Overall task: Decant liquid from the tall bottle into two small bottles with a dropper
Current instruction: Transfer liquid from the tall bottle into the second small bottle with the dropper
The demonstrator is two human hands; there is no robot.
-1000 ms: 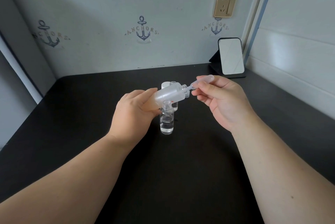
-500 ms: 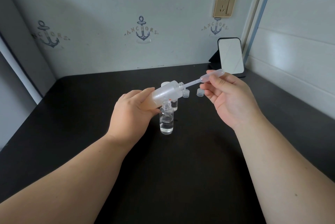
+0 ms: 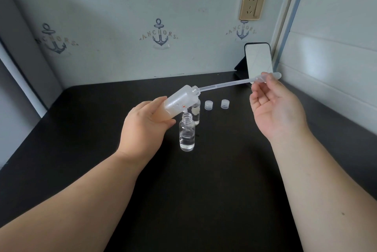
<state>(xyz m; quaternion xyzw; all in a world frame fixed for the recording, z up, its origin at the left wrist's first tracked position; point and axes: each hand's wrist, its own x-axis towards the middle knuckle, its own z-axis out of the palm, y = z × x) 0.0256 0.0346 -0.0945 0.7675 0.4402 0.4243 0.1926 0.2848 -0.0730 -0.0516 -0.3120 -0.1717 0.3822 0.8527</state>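
My left hand (image 3: 145, 127) grips the frosted tall bottle (image 3: 181, 100), tilted steeply with its open mouth pointing up and to the right. My right hand (image 3: 273, 106) pinches the bulb of the clear plastic dropper (image 3: 230, 83); its thin tip still sits in the bottle's mouth. Below the tall bottle an uncapped small glass bottle (image 3: 187, 133) stands on the black table (image 3: 204, 190), partly filled with clear liquid. A second small bottle (image 3: 194, 111) stands just behind it, half hidden by the tall bottle.
Two small clear caps (image 3: 207, 105) (image 3: 224, 104) lie on the table behind the bottles. A phone or mirror on a stand (image 3: 258, 61) leans at the back right corner. Walls close off the table at the back and right.
My right hand has drawn the dropper up and to the right, out along the tall bottle's neck, so most of its stem is now exposed. The left hand holds the tilted bottle nearly still.
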